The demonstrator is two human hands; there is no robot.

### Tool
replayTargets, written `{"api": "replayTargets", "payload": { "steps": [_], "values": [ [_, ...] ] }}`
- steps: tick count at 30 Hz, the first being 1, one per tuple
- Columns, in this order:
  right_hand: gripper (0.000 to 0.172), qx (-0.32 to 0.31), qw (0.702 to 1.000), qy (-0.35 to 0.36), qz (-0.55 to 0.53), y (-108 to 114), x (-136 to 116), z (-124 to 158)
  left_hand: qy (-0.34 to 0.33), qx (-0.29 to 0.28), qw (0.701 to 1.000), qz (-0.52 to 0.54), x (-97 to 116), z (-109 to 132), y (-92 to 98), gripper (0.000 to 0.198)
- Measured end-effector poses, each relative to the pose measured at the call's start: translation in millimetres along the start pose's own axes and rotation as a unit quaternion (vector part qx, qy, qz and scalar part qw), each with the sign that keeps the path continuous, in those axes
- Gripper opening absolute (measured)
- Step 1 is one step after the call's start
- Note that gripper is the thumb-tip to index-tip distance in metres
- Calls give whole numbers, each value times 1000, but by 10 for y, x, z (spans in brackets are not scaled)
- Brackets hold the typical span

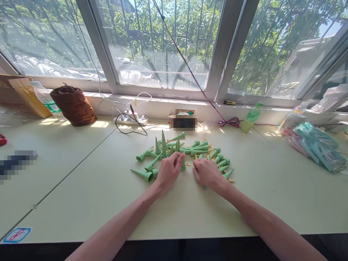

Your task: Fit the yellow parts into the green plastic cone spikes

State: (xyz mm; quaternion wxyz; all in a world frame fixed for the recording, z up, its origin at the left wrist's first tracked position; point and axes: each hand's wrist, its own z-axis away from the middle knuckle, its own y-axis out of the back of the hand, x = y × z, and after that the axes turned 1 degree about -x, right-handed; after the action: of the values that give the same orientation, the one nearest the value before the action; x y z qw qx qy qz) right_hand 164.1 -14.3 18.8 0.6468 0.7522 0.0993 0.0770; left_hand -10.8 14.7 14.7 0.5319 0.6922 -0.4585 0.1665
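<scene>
Green plastic watering spikes (pixel 163 145) with small yellowish valve pieces lie and stand in a loose heap in front of me. My left hand (pixel 170 167) is closed at the heap's near edge, its thumb and fingers on an upright green watering spike (pixel 183 166) with a yellow valve sticking out to the right. My right hand (pixel 206 172) is curled down close to the table, beside several spikes (pixel 223 163) lying on the right. Its fingertips are partly hidden, and what they pinch cannot be made out. At the left lies another spike (pixel 143 174), tip pointing left.
Behind the heap are a power strip (pixel 130 117) with cables, a small box (pixel 183 121) and a coiled wire (pixel 230 122). A green bottle (pixel 250 119) leans by the sill. Plastic bags (pixel 319 145) lie right; a brown pouch (pixel 73 106) stands left.
</scene>
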Motion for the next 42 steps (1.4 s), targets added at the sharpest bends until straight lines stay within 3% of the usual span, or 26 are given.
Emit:
{"api": "replayTargets", "payload": {
  "steps": [10,21,27,34,42],
  "values": [
    [20,36,999,-30,-27,-25,-5,-14,8,-49,998,-24,1,7,-13,38],
    [14,190,969,-4,-158,-108,55,-58,6,-70,997,-45,-27,4,-34,39],
    [14,237,947,7,-217,-141,61,-74,-1,-79,995,-55,-75,-5,-53,38],
    [16,272,922,32,-274,-165,60,-76,-4,-39,999,-16,-72,-17,-66,39],
    [14,289,908,72,-295,-114,16,-51,53,3,992,117,-27,-25,-38,36]
  ]
}}
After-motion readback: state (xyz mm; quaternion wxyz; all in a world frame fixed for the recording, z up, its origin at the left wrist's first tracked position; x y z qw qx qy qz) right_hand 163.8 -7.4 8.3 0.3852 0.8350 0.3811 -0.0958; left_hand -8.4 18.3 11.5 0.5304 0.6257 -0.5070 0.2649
